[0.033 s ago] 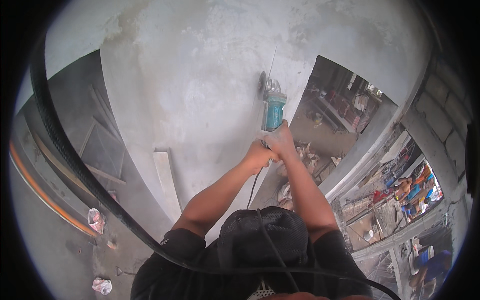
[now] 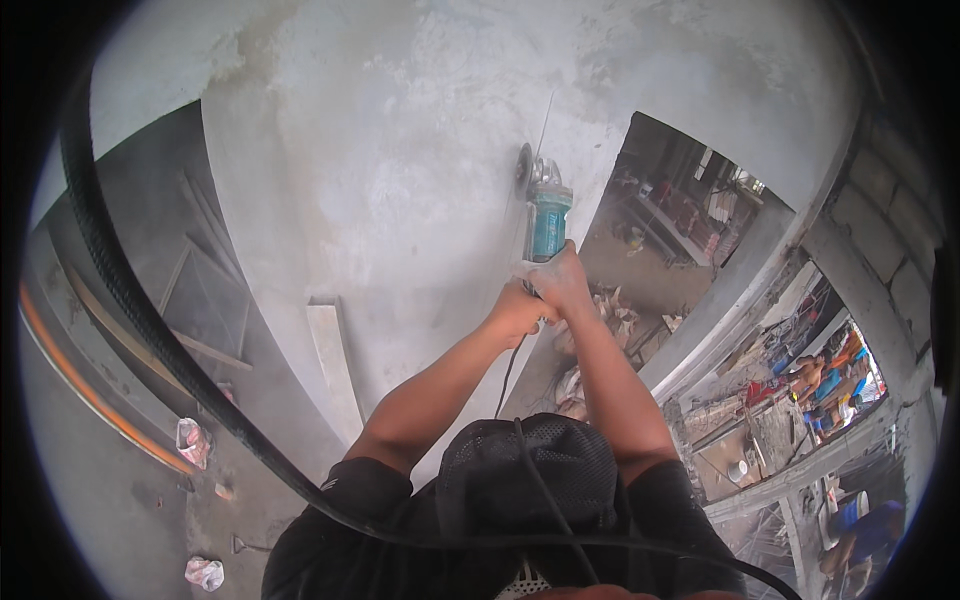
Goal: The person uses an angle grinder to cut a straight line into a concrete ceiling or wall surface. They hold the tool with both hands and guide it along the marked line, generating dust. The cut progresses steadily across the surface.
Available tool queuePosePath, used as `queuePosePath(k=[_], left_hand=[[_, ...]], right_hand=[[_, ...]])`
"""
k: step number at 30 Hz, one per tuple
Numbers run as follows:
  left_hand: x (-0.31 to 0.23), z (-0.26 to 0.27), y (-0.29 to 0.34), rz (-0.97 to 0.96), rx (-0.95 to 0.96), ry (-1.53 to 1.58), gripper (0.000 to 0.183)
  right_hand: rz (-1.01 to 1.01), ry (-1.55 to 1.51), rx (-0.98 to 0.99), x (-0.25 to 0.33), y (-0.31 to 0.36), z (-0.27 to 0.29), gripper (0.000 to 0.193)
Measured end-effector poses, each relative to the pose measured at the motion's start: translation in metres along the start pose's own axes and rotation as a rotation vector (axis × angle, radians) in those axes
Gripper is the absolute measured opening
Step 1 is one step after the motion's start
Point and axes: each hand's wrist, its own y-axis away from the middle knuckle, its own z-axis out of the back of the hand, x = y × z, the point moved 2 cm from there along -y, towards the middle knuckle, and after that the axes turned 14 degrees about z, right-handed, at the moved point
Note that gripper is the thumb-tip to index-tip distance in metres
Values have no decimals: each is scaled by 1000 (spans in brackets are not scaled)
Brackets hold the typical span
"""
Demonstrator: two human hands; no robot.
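Note:
A teal angle grinder point(image 2: 549, 222) is held at arm's length against the grey plastered wall point(image 2: 400, 190). Its disc point(image 2: 523, 172) stands edge-on at the wall surface, left of the metal head. Above the tool, a thin dark line point(image 2: 546, 122) runs up the plaster. My right hand point(image 2: 563, 282) is closed round the grinder's body. Lower and to the left, my left hand point(image 2: 518, 312) is wrapped round its rear end, partly behind the right hand. The power cord point(image 2: 507, 378) hangs from the tool toward me.
Openings flank the wall. A board point(image 2: 332, 350) leans at its lower left. A thick black strap or cable point(image 2: 150, 325) crosses the left side. Plastic bags point(image 2: 193, 440) lie on the floor. Rubble sacks point(image 2: 612, 315) sit right of the wall; people show far right.

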Motion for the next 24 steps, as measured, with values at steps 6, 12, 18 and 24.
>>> queuePosePath(k=[6,12,18,24], left_hand=[[-18,-9,-1,6,22,-4,44],[-20,-10,-1,28,-4,10,44],[-19,-12,-5,43,-5,12,42],[-17,-12,-10,24,18,10,39]], right_hand=[[-10,-12,44,5,-14,10,90],[-23,-44,71,4,-16,10,90],[-41,-50,64,1,-19,13,95],[-61,-64,80,-6,-24,11,95]])
